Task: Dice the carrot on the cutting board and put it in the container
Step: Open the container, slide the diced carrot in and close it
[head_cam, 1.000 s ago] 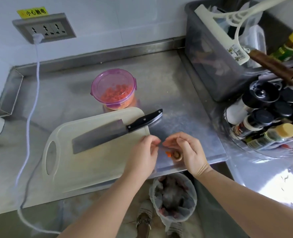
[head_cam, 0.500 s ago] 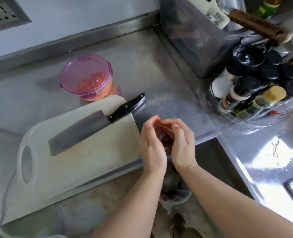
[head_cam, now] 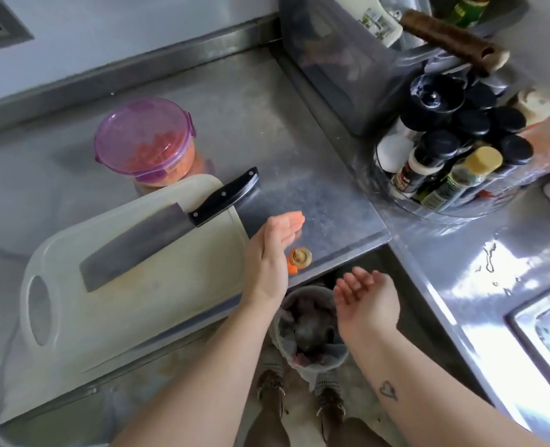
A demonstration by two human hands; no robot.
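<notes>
Carrot dice show orange through the purple lid of the round container, which stands on the steel surface just behind the cutting board. A carrot stub, pale at its top, lies on the surface near the front edge, just right of the board. A small orange scrap touches it.

My left hand stands on its edge between the board and the stub, its fingers straight and pressed together, holding nothing. I cannot tell whether the palm touches the stub. My right hand hangs palm-up beyond the surface's edge, above a lined waste bin on the floor. Its fingers are loosely spread and empty.

My cleaver lies flat across the board, its black handle reaching past the board's far right corner. Off to the right sits a clear tub of bottles, with a grey crate behind it.
</notes>
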